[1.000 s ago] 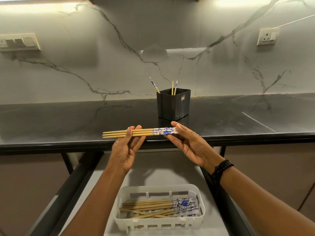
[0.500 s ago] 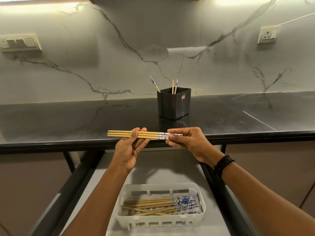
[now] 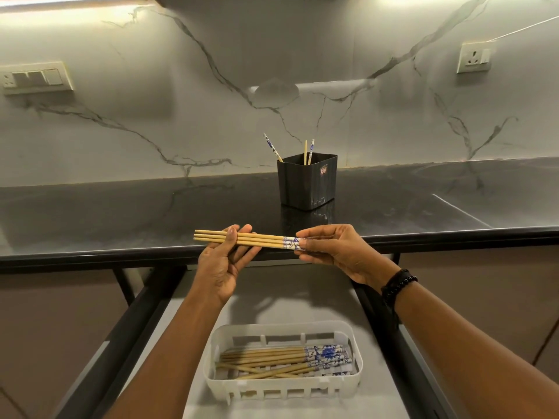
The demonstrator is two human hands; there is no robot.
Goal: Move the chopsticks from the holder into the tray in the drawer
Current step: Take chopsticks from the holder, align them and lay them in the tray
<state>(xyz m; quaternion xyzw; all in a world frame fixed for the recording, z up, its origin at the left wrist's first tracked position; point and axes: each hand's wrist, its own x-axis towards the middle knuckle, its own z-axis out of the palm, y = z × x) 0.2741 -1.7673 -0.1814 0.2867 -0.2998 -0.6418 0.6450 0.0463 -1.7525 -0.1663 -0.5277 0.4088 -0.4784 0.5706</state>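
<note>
Warm strip light glows along the top edge above you, washing the marble wall (image 3: 211, 95) and leaving a bright reflected bar on it. The dark countertop (image 3: 121, 213) shows soft glare. Your arms throw blurred shadows across the drawer floor (image 3: 302, 297). Focus holds centrally; edges bow outward, wide-angle style.

Three chopsticks (image 3: 260, 239) held, three in one holder (image 3: 307, 184), one tray (image 3: 281, 388).

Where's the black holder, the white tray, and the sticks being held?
black holder (image 3: 305, 184), head view, front wall.
white tray (image 3: 281, 388), head view, near wall.
held chopsticks (image 3: 266, 239), head view, bare wooden middle.
</note>
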